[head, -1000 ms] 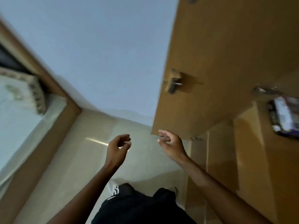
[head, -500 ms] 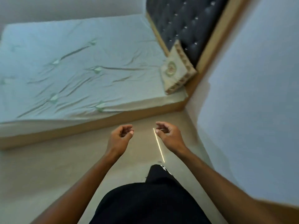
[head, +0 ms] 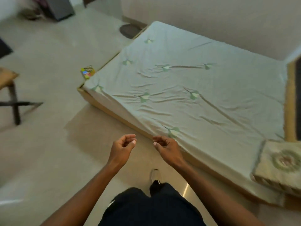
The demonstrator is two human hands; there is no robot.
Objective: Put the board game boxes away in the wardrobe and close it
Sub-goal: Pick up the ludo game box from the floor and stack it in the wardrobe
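A colourful board game box (head: 88,72) lies on the floor at the far corner of the bed, well ahead of me and to the left. My left hand (head: 123,148) and my right hand (head: 167,148) hang in front of my waist, fingers loosely curled, with nothing in either. Both hands are far from the box. The wardrobe is out of view.
A low bed (head: 187,95) with a pale green sheet fills the right side, a cushion (head: 280,165) at its near right corner. A wooden stool (head: 9,88) stands at the left. Dark items (head: 55,7) sit at the far wall. Beige floor (head: 48,144) stretches ahead.
My view has swung left from the open wardrobe door, past the wall and headboard, to the bed and floor. My hands stayed empty in front of me, keeping the same loose curl.
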